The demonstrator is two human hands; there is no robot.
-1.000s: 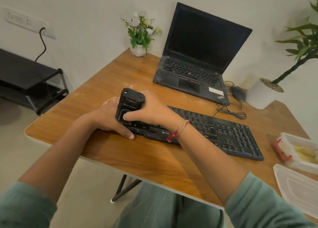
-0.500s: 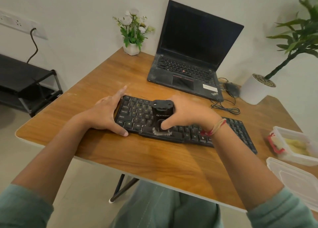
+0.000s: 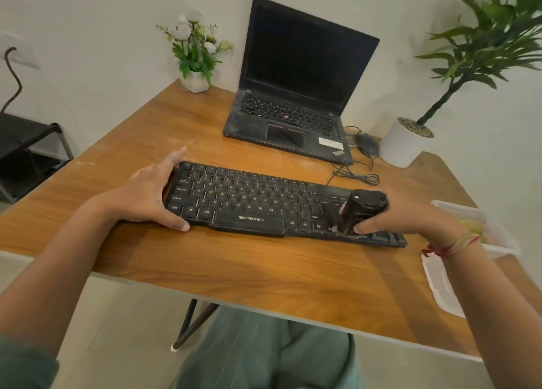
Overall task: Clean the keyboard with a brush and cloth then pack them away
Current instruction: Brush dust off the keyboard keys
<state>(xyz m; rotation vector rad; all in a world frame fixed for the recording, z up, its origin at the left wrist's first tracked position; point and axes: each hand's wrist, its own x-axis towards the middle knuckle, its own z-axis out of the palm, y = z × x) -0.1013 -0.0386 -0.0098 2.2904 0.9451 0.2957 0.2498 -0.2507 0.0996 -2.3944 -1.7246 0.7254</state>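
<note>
The black keyboard (image 3: 264, 206) lay across the middle of the wooden surface (image 3: 264, 274), its long side roughly along the near edge. The left hand (image 3: 149, 195) clasped the keyboard's left end, with the thumb along its near side and the fingers reaching round the far-left corner. The right hand (image 3: 404, 215) gripped a stubby black brush (image 3: 362, 211), which stood nearly upright with its pale bristles down on the keys at the keyboard's right end.

Behind the keyboard, toward the far edge, an open laptop (image 3: 293, 95) showed a dark screen, with a mouse (image 3: 366, 143) and its coiled cable just beside it. A small pot of white flowers (image 3: 195, 80) sat at the far-left corner and a white plant pot (image 3: 401, 148) at the far-right. By the right edge a clear plastic container (image 3: 498, 242) held a yellow item (image 3: 472, 227), possibly the cloth, though it was too blurred to tell. The container's lid (image 3: 440, 286) lay nearer the near-right corner.
</note>
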